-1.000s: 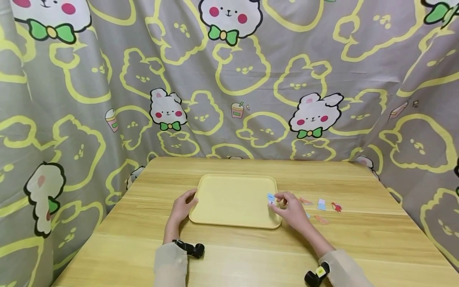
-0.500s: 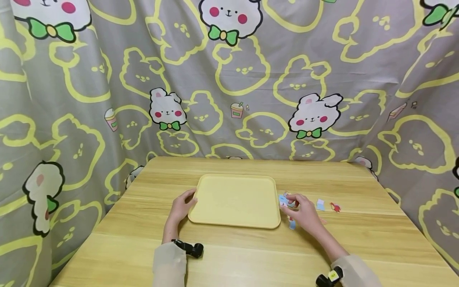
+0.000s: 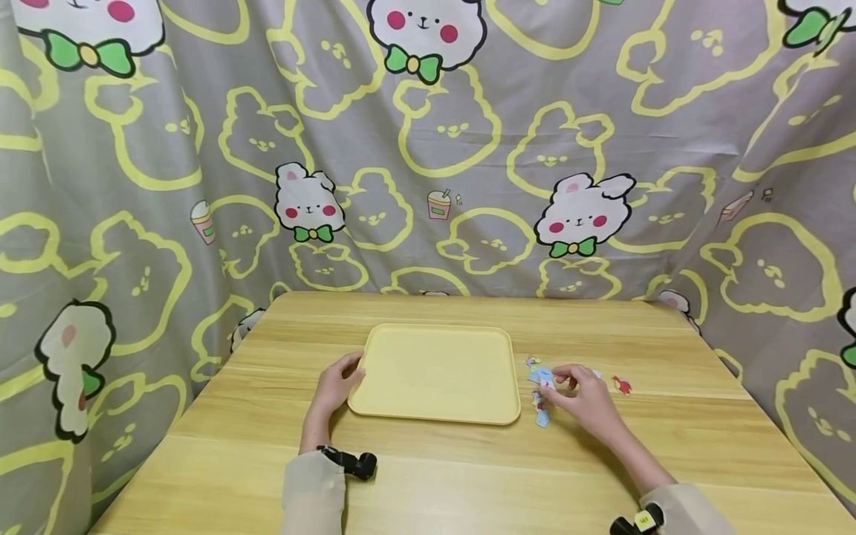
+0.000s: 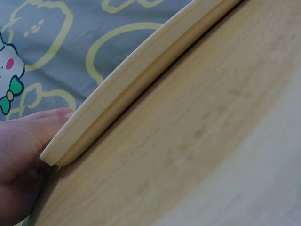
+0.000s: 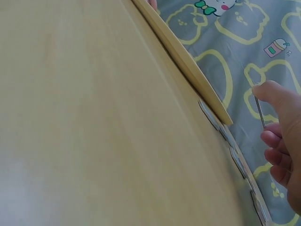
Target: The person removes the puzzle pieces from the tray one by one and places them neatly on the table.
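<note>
My left hand [image 3: 336, 384] grips the left edge of a pale yellow tray [image 3: 435, 375] that lies flat on the table. In the left wrist view its fingers reach over the rim at the tray's corner. To the right of the tray, my right hand [image 3: 588, 394] pinches a small flat light-blue and white cut-out piece [image 3: 545, 379] between thumb and fingers. The right wrist view shows this thin piece [image 5: 259, 112] edge-on between the thumb and a fingertip. Beneath and beside it lie a blue and red cut-out [image 3: 541, 410] and a small multicoloured cut-out [image 3: 533, 362].
A red cut-out [image 3: 622, 384] lies on the wooden table [image 3: 455, 475] to the right of my right hand. Another pale piece is partly hidden behind that hand. A grey patterned curtain [image 3: 468, 156] hangs along the table's back and sides.
My right hand has carried the blue and white piece from over the tray's right edge rightward, over the other cut-outs beside the tray. My left hand stays at the tray's edge.
</note>
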A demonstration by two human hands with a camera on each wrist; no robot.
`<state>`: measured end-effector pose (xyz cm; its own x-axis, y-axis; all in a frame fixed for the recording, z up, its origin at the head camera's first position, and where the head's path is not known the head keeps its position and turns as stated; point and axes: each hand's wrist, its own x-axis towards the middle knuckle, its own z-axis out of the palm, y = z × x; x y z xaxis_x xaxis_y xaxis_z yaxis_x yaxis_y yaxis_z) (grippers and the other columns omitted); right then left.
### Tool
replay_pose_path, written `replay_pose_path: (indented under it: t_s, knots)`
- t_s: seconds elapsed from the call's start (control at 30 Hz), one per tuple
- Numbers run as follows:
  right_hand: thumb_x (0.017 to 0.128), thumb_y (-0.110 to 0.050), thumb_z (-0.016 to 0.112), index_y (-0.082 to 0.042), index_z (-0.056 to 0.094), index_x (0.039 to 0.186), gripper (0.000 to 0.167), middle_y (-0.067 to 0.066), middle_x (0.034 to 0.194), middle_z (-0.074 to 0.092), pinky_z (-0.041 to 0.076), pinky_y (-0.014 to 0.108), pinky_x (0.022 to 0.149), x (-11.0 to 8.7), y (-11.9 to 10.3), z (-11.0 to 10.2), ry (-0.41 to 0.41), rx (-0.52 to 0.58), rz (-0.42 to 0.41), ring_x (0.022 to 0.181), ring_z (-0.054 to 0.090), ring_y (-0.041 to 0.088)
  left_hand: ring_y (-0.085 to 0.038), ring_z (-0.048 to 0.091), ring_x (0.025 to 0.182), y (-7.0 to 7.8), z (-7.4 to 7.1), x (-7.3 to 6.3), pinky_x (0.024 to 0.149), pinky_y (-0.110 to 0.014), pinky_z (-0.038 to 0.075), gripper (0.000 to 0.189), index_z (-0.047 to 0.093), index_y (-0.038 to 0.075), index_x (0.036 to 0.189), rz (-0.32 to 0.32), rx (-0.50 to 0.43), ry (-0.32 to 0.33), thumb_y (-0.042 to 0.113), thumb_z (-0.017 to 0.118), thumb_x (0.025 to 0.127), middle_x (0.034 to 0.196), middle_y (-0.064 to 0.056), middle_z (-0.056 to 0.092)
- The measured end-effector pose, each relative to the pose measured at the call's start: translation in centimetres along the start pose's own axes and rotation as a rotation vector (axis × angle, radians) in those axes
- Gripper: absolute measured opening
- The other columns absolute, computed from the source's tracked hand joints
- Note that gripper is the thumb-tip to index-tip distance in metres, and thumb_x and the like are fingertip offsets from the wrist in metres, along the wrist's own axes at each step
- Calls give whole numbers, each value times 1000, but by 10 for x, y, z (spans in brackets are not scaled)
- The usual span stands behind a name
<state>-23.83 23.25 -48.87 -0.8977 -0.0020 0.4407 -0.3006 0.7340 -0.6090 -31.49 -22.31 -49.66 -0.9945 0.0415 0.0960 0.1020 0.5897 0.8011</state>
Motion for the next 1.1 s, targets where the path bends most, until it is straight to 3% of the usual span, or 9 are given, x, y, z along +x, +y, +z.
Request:
replay_pose_path:
  t_s: [0.27, 0.4, 0.6, 0.93, 1.1]
  knots:
    - [79, -24, 81, -2, 69, 108, 39, 3, 89, 62, 38, 20, 61, -5, 11, -14, -16, -66, 3, 78, 48, 12, -40, 39, 142, 1, -2, 0, 119, -53, 32, 48, 50, 9, 144, 2, 8, -1, 17, 60, 98, 149, -18, 47]
    - [78, -22, 82, -1, 69, 105, 37, 3, 86, 63, 36, 21, 65, -8, 17, -22, 6, -93, -35, 76, 48, 12, -40, 39, 142, 1, -2, 0, 120, -53, 32, 48, 50, 8, 144, 5, 9, 3, 17, 60, 98, 149, -18, 48]
    - [77, -20, 82, -1, 69, 104, 35, 3, 86, 63, 40, 19, 61, -13, 27, -34, 32, -96, -31, 76, 48, 8, -39, 39, 141, 1, -1, 0, 120, -52, 32, 48, 50, 7, 144, 7, 11, 2, 17, 59, 98, 149, -18, 48]
    - [79, -22, 81, 0, 67, 106, 37, 4, 89, 62, 39, 19, 59, -24, 42, -56, 0, -108, -17, 77, 45, 2, -39, 38, 142, -1, -1, 1, 121, -52, 30, 48, 49, 8, 144, 6, 10, 0, 17, 59, 98, 149, -17, 47]
    - [79, -22, 81, 0, 68, 106, 36, 11, 98, 68, 42, 19, 60, -28, 49, -65, -8, -111, -10, 78, 46, 0, -40, 39, 142, -1, -1, 2, 120, -53, 30, 48, 50, 8, 144, 7, 11, 1, 17, 59, 98, 149, -17, 48]
